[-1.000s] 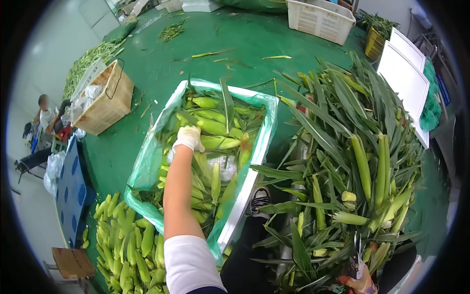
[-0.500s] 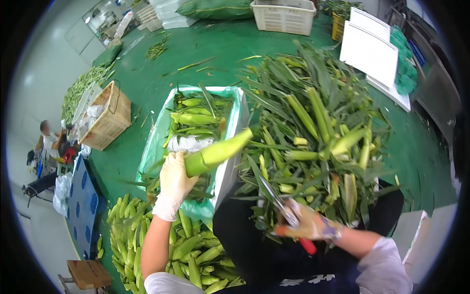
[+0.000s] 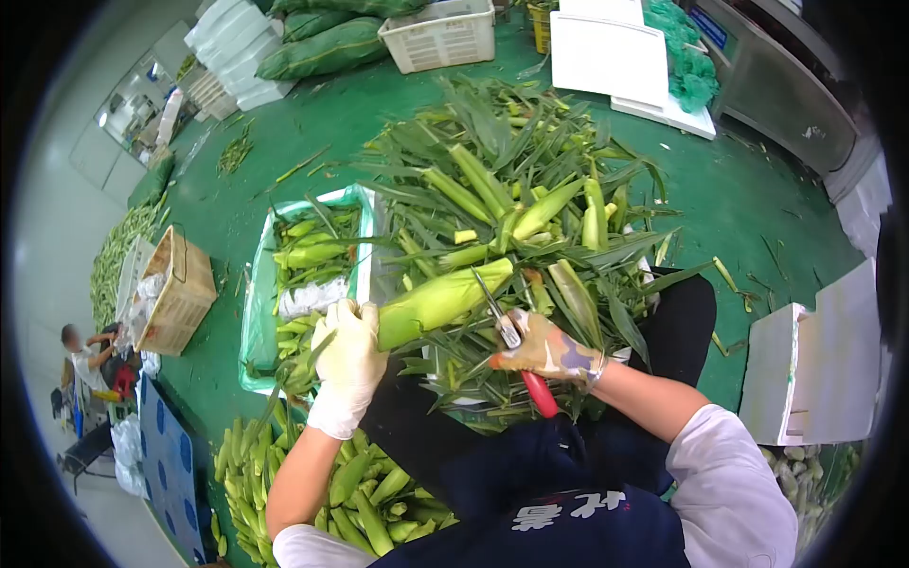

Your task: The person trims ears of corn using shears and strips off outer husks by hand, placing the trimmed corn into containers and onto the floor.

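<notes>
My left hand (image 3: 348, 352), in a white glove, is wrapped round the stem end of an ear of corn (image 3: 431, 309) in green husk. The ear points right, its tip over the leaf heap. My right hand (image 3: 544, 346), in a stained glove, grips pruning shears (image 3: 538, 393) with a red handle. Their metal blades stand across the ear's tip; whether they touch it I cannot tell. Left of the ear is a white foam box (image 3: 363, 241) lined with green plastic, with ears of corn and a whitish bundle inside. Below my left arm lies a pile of corn ears (image 3: 355, 483).
A large heap of corn leaves and husks (image 3: 530, 142) rises in front of me. A tan crate (image 3: 185, 293) and a blue pallet (image 3: 170, 464) are at left, where another person (image 3: 90, 360) sits. White foam boards (image 3: 611, 52) lie at the back, a foam box (image 3: 772, 379) at right.
My view has swung to the right. The ear of corn in my left hand and the shears in my right hand have come together, the blades now at the ear's tip.
</notes>
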`<state>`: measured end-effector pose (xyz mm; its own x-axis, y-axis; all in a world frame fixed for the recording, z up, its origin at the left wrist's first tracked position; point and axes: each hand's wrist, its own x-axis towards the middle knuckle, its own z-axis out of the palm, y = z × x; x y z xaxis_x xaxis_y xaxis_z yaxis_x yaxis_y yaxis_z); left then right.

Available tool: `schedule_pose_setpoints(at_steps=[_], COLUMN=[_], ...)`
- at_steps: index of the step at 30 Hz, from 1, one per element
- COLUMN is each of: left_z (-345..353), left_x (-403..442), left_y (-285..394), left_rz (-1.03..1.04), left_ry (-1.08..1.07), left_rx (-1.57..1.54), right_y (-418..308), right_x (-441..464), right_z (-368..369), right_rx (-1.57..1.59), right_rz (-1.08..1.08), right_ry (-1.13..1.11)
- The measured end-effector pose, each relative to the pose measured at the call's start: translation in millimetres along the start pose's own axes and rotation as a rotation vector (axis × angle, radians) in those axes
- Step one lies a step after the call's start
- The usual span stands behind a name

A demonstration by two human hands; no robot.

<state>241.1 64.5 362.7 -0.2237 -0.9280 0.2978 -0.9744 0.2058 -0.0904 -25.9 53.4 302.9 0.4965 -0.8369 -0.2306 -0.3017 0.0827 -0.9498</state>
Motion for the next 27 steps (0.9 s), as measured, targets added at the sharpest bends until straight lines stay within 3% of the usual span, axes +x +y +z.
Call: schedule_pose_setpoints(at_steps=[1,2,5,7,9,11,13,15,17,18,19,21,22,25,27], left_z=[-0.3,0.8,2.0,6.0,6.9,4.7,-2.5,-7.3,25.6,28.6,34.7,60.9,67.1,58.6,56.0], left_x=[8.6,15.0,38.0,55.8,72.2,83.0,81.5,76.6,66.4,60.9,58.8,59.9,64.2,65.7,65.6], left_y=[-2.1,-10.8,-36.4,-31.0,0.7,39.4,75.4,94.6,98.6,99.5,102.8,126.2,114.5,92.0,71.3], left_rz=[0.051,0.096,0.168,0.346,0.472,0.543,0.392,0.018,-0.396,-0.568,-0.64,-0.684,-0.796,-0.951,-0.86], left_ry=[0.082,0.159,0.295,0.278,0.224,0.219,0.342,0.549,0.681,0.346,0.057,0.242,0.167,0.019,0.008], left_rx=[0.001,0.002,0.052,0.049,-0.081,-0.172,-0.198,-0.259,-1.157,-1.823,-2.134,-1.804,-1.878,-2.223,-2.247], right_y=[12.5,19.1,21.6,39.4,-13.5,-15.7,-13.4,-4.6,5.3,3.8,6.9,5.4,8.4,-16.8,-4.2], right_x=[-7.4,-23.6,-66.1,-67.6,-64.9,-43.6,-36.2,-41.0,-38.2,-40.2,-35.8,-36.8,-36.6,-46.4,-35.4], right_z=[-1.5,-1.5,-32.4,-38.1,-39.0,-40.0,-39.5,-28.5,-21.0,-17.8,-11.8,-5.7,-3.9,-27.4,-40.4], right_rx=[0.054,0.581,0.647,-0.26,-0.267,-0.318,-0.258,-0.232,-0.36,-0.316,-0.388,-0.518,-0.411,-0.147,-0.129], right_rz=[-0.038,0.156,0.297,-0.128,-0.006,-0.002,-0.053,-0.101,-0.152,-0.109,-0.102,-0.138,-0.243,0.002,-0.116], right_ry=[-0.008,-0.042,-0.027,0.27,0.406,0.415,0.352,0.51,0.655,0.629,0.647,0.557,0.563,0.367,0.573])
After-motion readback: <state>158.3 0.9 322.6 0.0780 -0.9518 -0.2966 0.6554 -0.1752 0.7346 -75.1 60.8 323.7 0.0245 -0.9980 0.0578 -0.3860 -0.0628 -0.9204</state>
